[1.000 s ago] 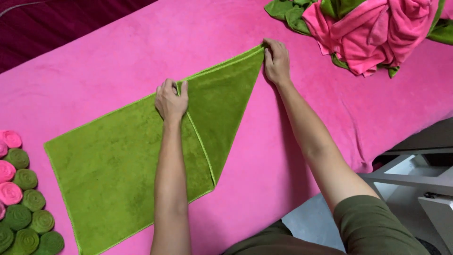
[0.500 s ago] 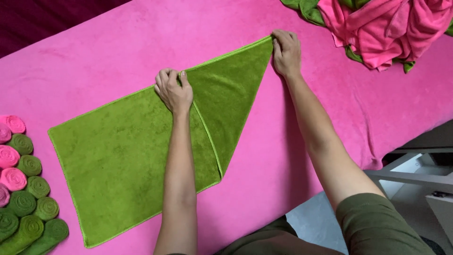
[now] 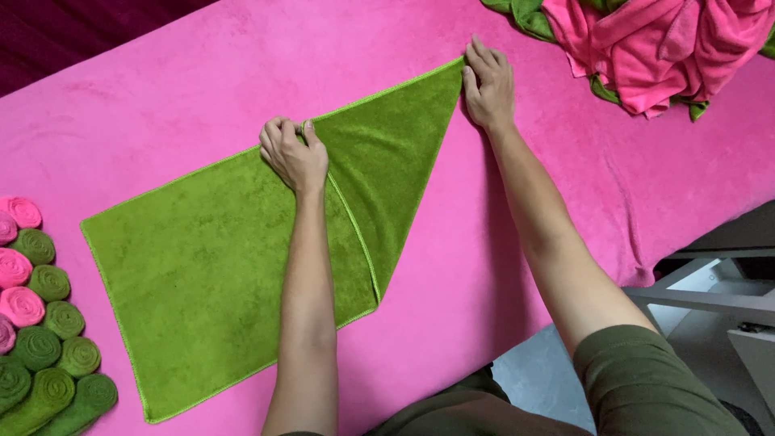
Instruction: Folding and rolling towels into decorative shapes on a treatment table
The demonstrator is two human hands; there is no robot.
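Barely shifted, right hand (image 3: 487, 87) pins green towel (image 3: 210, 266); left hand (image 3: 292, 153) pinches its fold; pink tabletop (image 3: 500, 266).

Bare forearms, seemingly olive-green clothing (image 3: 646, 379)

1. Left hand (image 3: 294, 155): palm down, fingers curled in a loose pinch, thumb beside forefinger; forearm bare, running straight up from the lower edge.
2. Right hand (image 3: 488, 84): palm down, fingers extended and pressed flat; arm bare, stretched diagonally forward, short dark-green sleeve at the shoulder.
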